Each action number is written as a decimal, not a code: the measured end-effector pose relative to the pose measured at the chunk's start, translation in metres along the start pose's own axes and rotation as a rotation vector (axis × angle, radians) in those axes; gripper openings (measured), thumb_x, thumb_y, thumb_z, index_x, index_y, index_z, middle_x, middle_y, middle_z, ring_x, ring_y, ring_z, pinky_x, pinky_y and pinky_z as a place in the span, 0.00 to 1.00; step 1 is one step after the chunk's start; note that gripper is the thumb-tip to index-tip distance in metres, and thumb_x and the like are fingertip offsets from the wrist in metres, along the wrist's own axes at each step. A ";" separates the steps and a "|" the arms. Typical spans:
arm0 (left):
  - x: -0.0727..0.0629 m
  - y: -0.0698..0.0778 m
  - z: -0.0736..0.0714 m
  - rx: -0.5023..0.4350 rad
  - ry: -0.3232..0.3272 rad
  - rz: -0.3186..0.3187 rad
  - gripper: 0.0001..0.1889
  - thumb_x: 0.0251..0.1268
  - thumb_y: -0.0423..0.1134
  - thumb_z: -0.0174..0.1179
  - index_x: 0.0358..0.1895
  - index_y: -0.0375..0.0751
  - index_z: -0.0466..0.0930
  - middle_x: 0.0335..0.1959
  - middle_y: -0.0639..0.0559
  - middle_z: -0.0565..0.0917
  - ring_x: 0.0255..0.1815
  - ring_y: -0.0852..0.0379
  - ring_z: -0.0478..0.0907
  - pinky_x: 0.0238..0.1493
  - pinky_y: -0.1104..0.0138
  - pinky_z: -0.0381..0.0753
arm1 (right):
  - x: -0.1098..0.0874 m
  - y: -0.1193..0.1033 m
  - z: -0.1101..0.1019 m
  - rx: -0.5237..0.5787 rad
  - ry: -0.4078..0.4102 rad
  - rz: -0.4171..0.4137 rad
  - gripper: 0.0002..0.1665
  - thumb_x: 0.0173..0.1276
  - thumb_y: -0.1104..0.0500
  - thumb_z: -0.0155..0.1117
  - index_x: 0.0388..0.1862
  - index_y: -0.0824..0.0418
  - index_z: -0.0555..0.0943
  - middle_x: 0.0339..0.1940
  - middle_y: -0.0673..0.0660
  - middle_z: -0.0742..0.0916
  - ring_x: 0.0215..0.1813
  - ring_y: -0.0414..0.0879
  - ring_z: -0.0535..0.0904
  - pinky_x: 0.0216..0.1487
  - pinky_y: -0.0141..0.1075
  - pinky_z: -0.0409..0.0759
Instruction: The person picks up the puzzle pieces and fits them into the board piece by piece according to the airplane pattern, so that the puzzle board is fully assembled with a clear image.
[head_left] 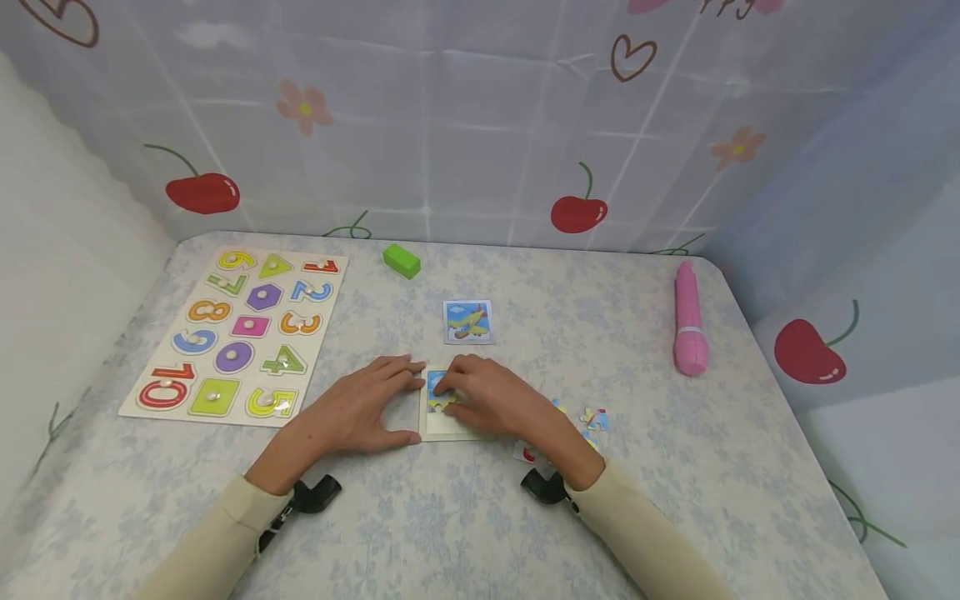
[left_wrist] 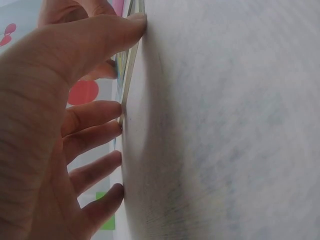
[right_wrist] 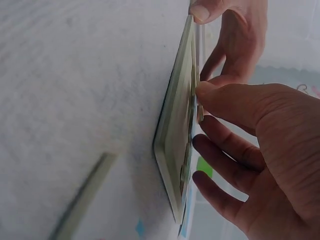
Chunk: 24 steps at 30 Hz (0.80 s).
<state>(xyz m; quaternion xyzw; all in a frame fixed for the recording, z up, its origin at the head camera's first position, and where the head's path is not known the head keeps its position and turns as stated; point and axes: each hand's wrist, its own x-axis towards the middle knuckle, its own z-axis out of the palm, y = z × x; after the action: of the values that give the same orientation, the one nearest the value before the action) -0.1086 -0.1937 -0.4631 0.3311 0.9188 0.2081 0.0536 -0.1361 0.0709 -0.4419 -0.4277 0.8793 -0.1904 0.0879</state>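
Observation:
A small pale puzzle board (head_left: 448, 435) lies in front of me, its upper left part filled with blue and yellow jigsaw pieces (head_left: 438, 403). My left hand (head_left: 363, 406) rests at the board's left side with fingers spread and extended; in the left wrist view the thumb (left_wrist: 136, 24) touches its edge. Over the board, my right hand (head_left: 491, 396) pinches a jigsaw piece (right_wrist: 201, 113) between thumb and forefinger, right at the board's surface. That hand hides the board's right part. Loose jigsaw pieces (head_left: 596, 418) lie to the right, partly behind my right wrist.
An airplane picture card (head_left: 468, 322) lies beyond the board. A number and shape peg board (head_left: 257, 333) is at the left, a green block (head_left: 402, 261) at the back, and a pink cylindrical object (head_left: 690, 321) at the right. A printed curtain (head_left: 487, 125) hangs behind the table.

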 end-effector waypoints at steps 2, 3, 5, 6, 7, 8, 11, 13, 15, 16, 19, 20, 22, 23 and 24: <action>0.000 0.000 0.000 0.001 0.003 0.003 0.39 0.62 0.62 0.77 0.71 0.43 0.81 0.80 0.51 0.72 0.83 0.44 0.65 0.72 0.46 0.77 | 0.000 0.000 0.001 -0.008 0.008 -0.007 0.15 0.75 0.58 0.75 0.58 0.57 0.90 0.54 0.53 0.86 0.53 0.48 0.83 0.55 0.39 0.83; 0.000 0.000 0.001 0.001 0.005 0.004 0.39 0.62 0.62 0.77 0.70 0.43 0.81 0.80 0.51 0.72 0.83 0.44 0.65 0.72 0.46 0.77 | 0.000 0.000 0.002 -0.014 0.014 -0.012 0.15 0.75 0.58 0.75 0.58 0.57 0.90 0.53 0.53 0.86 0.53 0.48 0.83 0.55 0.39 0.83; 0.000 -0.001 0.001 0.001 0.007 0.007 0.39 0.62 0.62 0.77 0.70 0.43 0.81 0.80 0.51 0.73 0.83 0.43 0.65 0.72 0.46 0.77 | 0.000 0.000 0.003 -0.024 0.026 -0.024 0.14 0.74 0.58 0.75 0.57 0.56 0.90 0.53 0.53 0.87 0.53 0.48 0.83 0.55 0.39 0.83; 0.000 -0.001 0.001 0.000 0.009 0.009 0.39 0.62 0.62 0.77 0.70 0.43 0.81 0.80 0.51 0.73 0.83 0.43 0.65 0.72 0.46 0.77 | 0.000 0.001 0.004 -0.029 0.031 -0.028 0.14 0.74 0.58 0.75 0.56 0.56 0.90 0.52 0.52 0.87 0.53 0.47 0.83 0.55 0.39 0.83; 0.000 -0.001 0.001 -0.002 0.010 0.010 0.39 0.62 0.62 0.77 0.70 0.43 0.81 0.80 0.51 0.73 0.83 0.43 0.65 0.72 0.46 0.77 | 0.000 0.001 0.004 -0.032 0.035 -0.033 0.14 0.74 0.58 0.75 0.56 0.55 0.90 0.52 0.52 0.87 0.53 0.47 0.83 0.55 0.39 0.83; 0.000 -0.001 0.001 -0.004 0.010 0.011 0.39 0.62 0.61 0.77 0.70 0.43 0.81 0.80 0.51 0.72 0.83 0.43 0.65 0.72 0.46 0.77 | 0.000 0.002 0.005 -0.034 0.040 -0.038 0.13 0.74 0.58 0.75 0.56 0.55 0.90 0.52 0.52 0.87 0.53 0.47 0.83 0.55 0.39 0.83; 0.000 0.000 0.001 -0.009 0.012 0.015 0.39 0.62 0.61 0.77 0.70 0.43 0.81 0.80 0.50 0.72 0.83 0.43 0.64 0.72 0.46 0.77 | 0.000 0.002 0.006 -0.040 0.046 -0.039 0.13 0.74 0.59 0.76 0.55 0.54 0.91 0.51 0.51 0.86 0.52 0.47 0.82 0.54 0.39 0.83; 0.000 0.000 0.001 -0.009 0.013 0.015 0.39 0.61 0.61 0.77 0.70 0.43 0.81 0.80 0.50 0.72 0.83 0.43 0.65 0.72 0.46 0.77 | 0.000 0.001 0.006 -0.039 0.046 -0.039 0.13 0.74 0.59 0.76 0.55 0.55 0.91 0.51 0.51 0.86 0.52 0.47 0.82 0.54 0.39 0.83; 0.000 0.000 0.001 -0.009 0.012 0.013 0.39 0.62 0.61 0.77 0.70 0.43 0.81 0.80 0.51 0.72 0.83 0.43 0.64 0.72 0.46 0.77 | 0.000 0.002 0.007 -0.042 0.042 -0.036 0.13 0.74 0.59 0.76 0.55 0.55 0.91 0.51 0.51 0.86 0.52 0.47 0.82 0.54 0.39 0.83; 0.000 0.000 0.001 -0.009 0.011 0.012 0.39 0.62 0.61 0.77 0.70 0.43 0.81 0.80 0.51 0.72 0.83 0.43 0.64 0.72 0.46 0.77 | 0.000 0.001 0.007 -0.045 0.041 -0.034 0.13 0.74 0.58 0.76 0.56 0.55 0.91 0.51 0.51 0.86 0.53 0.47 0.82 0.54 0.39 0.83; 0.000 0.000 0.001 -0.009 0.010 0.010 0.39 0.62 0.61 0.77 0.70 0.43 0.81 0.80 0.51 0.72 0.83 0.43 0.64 0.72 0.46 0.77 | 0.000 0.001 0.007 -0.051 0.035 -0.031 0.14 0.74 0.58 0.76 0.56 0.55 0.91 0.52 0.51 0.87 0.54 0.47 0.82 0.56 0.40 0.83; 0.000 0.000 0.001 -0.009 0.011 0.010 0.39 0.62 0.61 0.77 0.70 0.43 0.81 0.80 0.51 0.72 0.83 0.43 0.64 0.72 0.46 0.77 | 0.000 0.001 0.007 -0.052 0.032 -0.029 0.14 0.74 0.58 0.76 0.56 0.55 0.91 0.52 0.51 0.87 0.54 0.47 0.82 0.56 0.40 0.83; 0.000 0.000 0.001 -0.009 0.010 0.010 0.39 0.61 0.61 0.77 0.70 0.43 0.81 0.80 0.50 0.73 0.83 0.43 0.64 0.72 0.46 0.78 | 0.000 0.000 0.007 -0.055 0.028 -0.027 0.14 0.74 0.57 0.75 0.57 0.55 0.90 0.52 0.51 0.87 0.55 0.47 0.82 0.57 0.40 0.82; 0.000 -0.001 0.001 -0.009 0.010 0.009 0.39 0.61 0.61 0.77 0.70 0.43 0.81 0.80 0.50 0.73 0.83 0.43 0.64 0.72 0.46 0.78 | 0.000 0.000 0.007 -0.056 0.023 -0.025 0.14 0.75 0.57 0.75 0.57 0.55 0.90 0.53 0.51 0.87 0.55 0.47 0.82 0.57 0.40 0.82; 0.000 -0.001 0.001 -0.010 0.010 0.008 0.39 0.61 0.61 0.77 0.70 0.43 0.81 0.80 0.50 0.72 0.83 0.43 0.64 0.72 0.46 0.78 | 0.001 0.000 0.006 -0.056 0.020 -0.025 0.14 0.75 0.57 0.75 0.57 0.55 0.90 0.53 0.51 0.87 0.55 0.47 0.82 0.58 0.40 0.83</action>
<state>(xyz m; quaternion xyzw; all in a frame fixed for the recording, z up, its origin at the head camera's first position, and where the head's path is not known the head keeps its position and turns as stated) -0.1086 -0.1940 -0.4641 0.3337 0.9166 0.2144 0.0497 -0.1343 0.0688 -0.4477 -0.4391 0.8797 -0.1709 0.0646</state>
